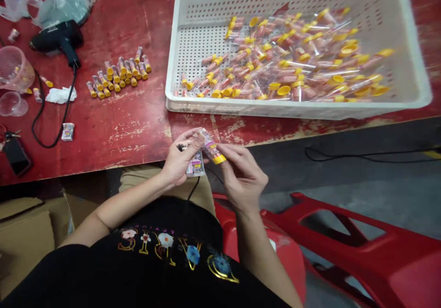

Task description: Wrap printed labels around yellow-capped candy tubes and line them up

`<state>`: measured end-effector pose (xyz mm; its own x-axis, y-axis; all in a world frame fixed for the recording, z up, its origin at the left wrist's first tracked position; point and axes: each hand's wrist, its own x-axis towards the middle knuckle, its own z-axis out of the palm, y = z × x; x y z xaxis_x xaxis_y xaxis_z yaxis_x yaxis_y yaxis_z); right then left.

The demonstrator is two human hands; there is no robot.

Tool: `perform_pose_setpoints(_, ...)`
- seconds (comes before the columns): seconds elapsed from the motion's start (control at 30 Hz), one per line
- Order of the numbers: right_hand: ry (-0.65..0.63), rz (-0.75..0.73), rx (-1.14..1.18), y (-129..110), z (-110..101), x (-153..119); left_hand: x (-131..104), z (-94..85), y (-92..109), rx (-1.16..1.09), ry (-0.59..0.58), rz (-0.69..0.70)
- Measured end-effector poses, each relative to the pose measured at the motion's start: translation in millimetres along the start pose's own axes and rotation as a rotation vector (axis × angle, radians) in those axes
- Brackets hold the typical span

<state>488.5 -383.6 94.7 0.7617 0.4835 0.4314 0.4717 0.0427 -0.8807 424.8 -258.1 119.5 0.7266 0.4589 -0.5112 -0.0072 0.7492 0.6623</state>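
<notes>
In front of my lap, my left hand (182, 158) is closed round a small clear tube (211, 146) with a printed wrap and a yellow cap. The same hand also holds a stack of printed labels (195, 164) against the palm, below the tube. My right hand (243, 172) pinches the tube near its yellow-capped end, which tilts down to the right. Beyond my hands, a white perforated crate (193, 103) holds many loose yellow-capped tubes (303, 55), some blurred. Similar small tubes (124, 69) stand grouped on the red table (113, 135).
At the left lie a black heat gun (58, 39) with a trailing cord, a pink basket (17, 66), a clear cup (13, 104), a tissue (61, 95), a label stack (68, 132) and a phone (17, 155). A red stool (361, 234) is on my right, cardboard (27, 234) on my left.
</notes>
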Motion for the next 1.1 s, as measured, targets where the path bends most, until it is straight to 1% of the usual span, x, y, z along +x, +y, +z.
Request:
perform_pose_setpoints(0.1, 0.127, 0.004, 0.019, 2, 17, 2, 0, -5.9, 1, 0.027, 0.04, 0.055)
perform_pose_setpoints(0.2, 0.154, 0.007, 0.029, 4, 33, 5, 2, -14.2, 4, -0.006, 0.063, 0.078)
perform_pose_setpoints(0.27, 0.144, 0.005, 0.045, 6, 42, 8, 4, -20.5, 7, -0.044, 0.079, 0.097)
perform_pose_setpoints(0.4, 0.092, 0.022, 0.079, 10, 61, 15, 11, -34.6, 15, -0.108, 0.158, 0.112)
perform_pose_setpoints(0.5, 0.029, 0.082, 0.135, 15, 87, 28, 25, -49.7, 31, -0.161, 0.218, 0.126)
perform_pose_setpoints(0.57, -0.008, 0.127, 0.188, 24, 115, 47, 36, -63.7, 47, -0.231, 0.266, 0.13)
perform_pose_setpoints(0.6, -0.016, 0.137, 0.206, 30, 133, 61, 41, -71.6, 55, -0.273, 0.299, 0.132)
perform_pose_setpoints(0.63, -0.019, 0.134, 0.213, 39, 154, 78, 46, -79.9, 63, -0.314, 0.337, 0.135)
perform_pose_setpoints(0.7, -0.022, 0.09, 0.183, 58, 202, 119, 51, -95.8, 78, -0.372, 0.408, 0.156)
perform_pose_setpoints(0.77, -0.057, 0.031, 0.074, 77, 253, 161, 51, -108.4, 87, -0.388, 0.457, 0.185)
perform_pose_setpoints(0.8, -0.073, 0.036, -0.006, 84, 276, 180, 48, -112.9, 90, -0.385, 0.473, 0.192)
perform_pose_setpoints(0.83, -0.097, 0.063, -0.101, 88, 295, 196, 45, -116.2, 92, -0.379, 0.487, 0.194)
perform_pose_setpoints(0.87, -0.145, 0.098, -0.197, 91, 310, 209, 41, -118.6, 94, -0.372, 0.504, 0.192)
perform_pose_setpoints(0.9, -0.212, 0.138, -0.289, 91, 319, 218, 37, -120.4, 95, -0.364, 0.521, 0.189)
perform_pose_setpoints(0.93, -0.288, 0.161, -0.367, 90, 322, 226, 34, -121.9, 96, -0.358, 0.538, 0.187)
perform_pose_setpoints(0.97, -0.358, 0.151, -0.423, 89, 318, 231, 32, -123.3, 97, -0.356, 0.555, 0.189)
perform_pose_setpoints(1.0, -0.405, 0.114, -0.456, 87, 309, 235, 31, -124.8, 98, -0.359, 0.569, 0.193)
perform_pose_setpoints(1.03, -0.419, 0.065, -0.475, 85, 295, 239, 32, -126.3, 98, -0.364, 0.575, 0.193)
perform_pose_setpoints(1.1, -0.359, 0.017, -0.523, 82, 256, 248, 37, -128.2, 99, -0.377, 0.564, 0.188)
